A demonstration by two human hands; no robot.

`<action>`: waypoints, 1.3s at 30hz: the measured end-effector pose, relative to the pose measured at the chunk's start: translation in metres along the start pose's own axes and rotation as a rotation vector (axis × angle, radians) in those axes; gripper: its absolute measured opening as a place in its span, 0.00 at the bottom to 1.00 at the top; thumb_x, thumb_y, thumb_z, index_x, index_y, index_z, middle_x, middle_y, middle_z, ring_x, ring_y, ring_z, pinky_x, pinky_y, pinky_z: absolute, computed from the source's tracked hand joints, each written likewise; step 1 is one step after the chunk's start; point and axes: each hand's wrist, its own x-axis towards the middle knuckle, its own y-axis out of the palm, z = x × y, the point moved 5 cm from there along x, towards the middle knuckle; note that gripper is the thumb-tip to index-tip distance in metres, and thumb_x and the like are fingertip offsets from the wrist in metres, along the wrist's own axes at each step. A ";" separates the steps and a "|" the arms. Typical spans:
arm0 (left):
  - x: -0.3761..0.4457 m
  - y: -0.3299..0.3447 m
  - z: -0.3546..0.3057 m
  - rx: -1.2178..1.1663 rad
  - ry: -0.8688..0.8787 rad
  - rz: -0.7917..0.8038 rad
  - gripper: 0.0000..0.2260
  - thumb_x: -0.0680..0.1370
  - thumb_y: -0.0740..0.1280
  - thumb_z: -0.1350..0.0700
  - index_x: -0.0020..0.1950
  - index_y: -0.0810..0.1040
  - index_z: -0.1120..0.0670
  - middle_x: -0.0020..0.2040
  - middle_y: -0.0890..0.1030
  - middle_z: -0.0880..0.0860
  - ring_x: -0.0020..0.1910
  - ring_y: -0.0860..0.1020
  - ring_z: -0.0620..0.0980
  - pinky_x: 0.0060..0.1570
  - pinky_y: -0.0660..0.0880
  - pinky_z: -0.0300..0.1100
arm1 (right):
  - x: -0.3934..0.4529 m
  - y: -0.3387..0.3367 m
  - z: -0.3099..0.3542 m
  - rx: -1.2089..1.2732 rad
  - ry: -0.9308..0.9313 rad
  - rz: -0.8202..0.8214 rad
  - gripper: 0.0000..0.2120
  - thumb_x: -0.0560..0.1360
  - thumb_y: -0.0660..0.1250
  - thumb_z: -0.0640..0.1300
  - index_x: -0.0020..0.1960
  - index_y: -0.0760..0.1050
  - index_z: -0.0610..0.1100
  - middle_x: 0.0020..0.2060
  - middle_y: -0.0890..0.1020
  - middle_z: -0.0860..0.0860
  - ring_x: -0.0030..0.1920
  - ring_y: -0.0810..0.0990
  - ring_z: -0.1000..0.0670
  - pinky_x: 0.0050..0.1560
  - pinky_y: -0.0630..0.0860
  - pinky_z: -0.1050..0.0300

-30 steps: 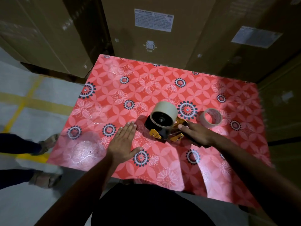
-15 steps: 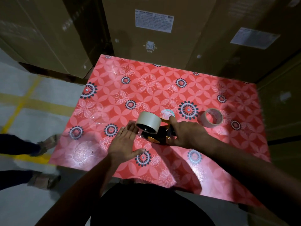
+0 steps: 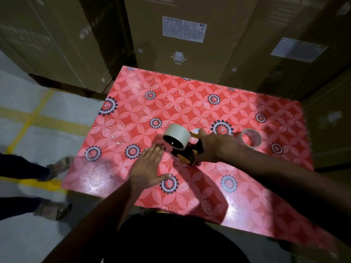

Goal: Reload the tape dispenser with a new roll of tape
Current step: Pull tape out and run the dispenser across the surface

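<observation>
Red patterned covering with pale flowers and dark rosettes spreads over the desk (image 3: 144, 103) we stand at. Near its middle sits the tape dispenser (image 3: 187, 155), black with orange-yellow parts, and a full white roll of tape (image 3: 176, 138) is mounted on it, the dark core facing us and to the left. Our right hand (image 3: 214, 147) reaches in from the right and its fingers (image 3: 201, 132) are clenched around the dispenser body, thumb up beside the roll. Our left hand (image 3: 150, 167) lies flat on the desk just beside the dispenser, its fingers released and spread, the tips close to the roll's near edge; whether they touch it we cannot tell. A second roll (image 3: 249, 138), nearly used up and see-through, lies on the desk to the right, beyond our right forearm and apart from the dispenser. Tall cardboard boxes (image 3: 182, 35) stand against the far side of the desk. On the grey floor at left we see another person's feet (image 3: 55, 207) in sandals near a yellow line (image 3: 28, 120).
</observation>
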 end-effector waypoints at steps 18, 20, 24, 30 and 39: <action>0.002 0.002 0.001 -0.025 0.005 -0.014 0.49 0.74 0.45 0.23 0.81 0.38 0.56 0.82 0.42 0.57 0.81 0.40 0.55 0.79 0.47 0.56 | -0.031 0.002 -0.035 0.010 -0.200 -0.042 0.32 0.70 0.63 0.71 0.59 0.58 0.49 0.45 0.83 0.49 0.42 0.82 0.42 0.44 0.82 0.45; 0.002 0.000 0.000 -0.015 0.000 0.002 0.49 0.74 0.44 0.22 0.82 0.41 0.56 0.82 0.44 0.58 0.81 0.41 0.56 0.79 0.47 0.57 | -0.036 0.004 -0.029 -0.049 -0.239 -0.059 0.32 0.70 0.61 0.73 0.59 0.57 0.50 0.44 0.83 0.49 0.42 0.83 0.43 0.47 0.80 0.44; 0.000 -0.003 0.000 -0.024 0.008 -0.002 0.50 0.73 0.44 0.21 0.82 0.42 0.57 0.83 0.43 0.57 0.81 0.40 0.54 0.79 0.48 0.56 | -0.040 0.014 -0.004 -0.178 -0.212 -0.111 0.33 0.72 0.62 0.69 0.64 0.57 0.48 0.39 0.79 0.50 0.37 0.80 0.43 0.37 0.70 0.53; 0.002 -0.002 -0.002 0.009 0.000 0.020 0.49 0.73 0.42 0.22 0.81 0.39 0.57 0.82 0.41 0.57 0.81 0.39 0.55 0.79 0.48 0.56 | -0.011 -0.004 -0.010 -0.133 -0.058 -0.135 0.28 0.74 0.64 0.63 0.63 0.61 0.46 0.36 0.74 0.50 0.34 0.76 0.46 0.31 0.70 0.55; 0.002 -0.001 0.002 0.000 0.000 0.024 0.50 0.73 0.43 0.21 0.81 0.39 0.57 0.82 0.42 0.58 0.81 0.40 0.55 0.79 0.49 0.56 | 0.006 -0.012 -0.022 -0.131 0.000 -0.058 0.31 0.71 0.67 0.64 0.63 0.63 0.46 0.35 0.73 0.51 0.35 0.76 0.47 0.29 0.67 0.55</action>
